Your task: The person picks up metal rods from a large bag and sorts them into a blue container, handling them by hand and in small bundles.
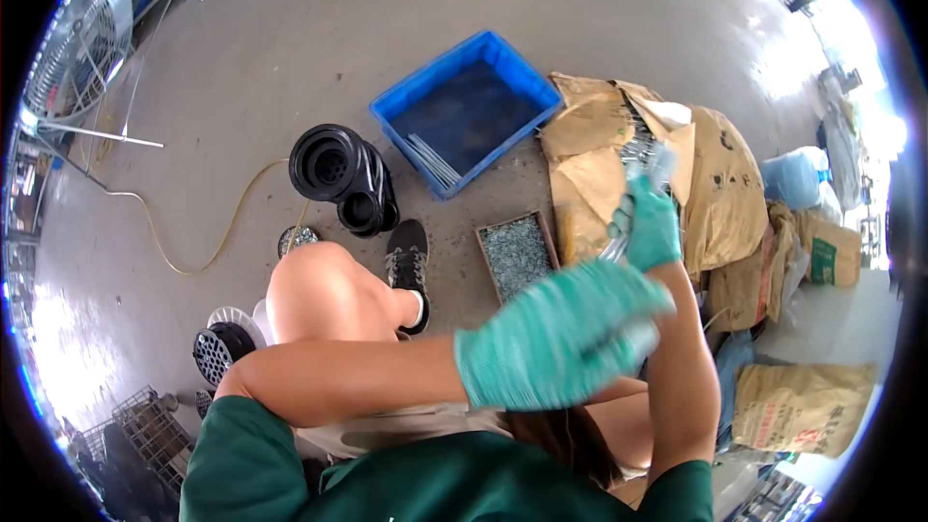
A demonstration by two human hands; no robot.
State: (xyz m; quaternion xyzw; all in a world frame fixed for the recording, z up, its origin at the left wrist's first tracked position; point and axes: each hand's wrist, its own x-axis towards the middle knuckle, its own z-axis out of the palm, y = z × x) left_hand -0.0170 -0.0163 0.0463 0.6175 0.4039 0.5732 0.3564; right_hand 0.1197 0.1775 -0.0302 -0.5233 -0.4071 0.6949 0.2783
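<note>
My left hand [556,338], in a green knitted glove, reaches across in front of my body. Motion smears its fingers, so I cannot tell what they hold, if anything. Farther out, my right hand [650,224], gloved alike, has its fingers curled round shiny metal pieces [661,166] whose kind is blurred. It is over an opened brown paper sack [590,140], where more thin metal pieces [638,143] show. Just left of the sack, a shallow tray [522,256] holds many small grey metal parts. Beyond it stands a blue plastic bin [464,116] with several thin metal rods [433,160] inside.
Black round plastic parts [338,174] are stacked left of my shoe [407,256]. A thin yellow hose [184,266] curves over the floor. A large metal fan [82,48] stands at far left. More brown sacks [802,406] lie at right, beside a blue plastic bag [795,177].
</note>
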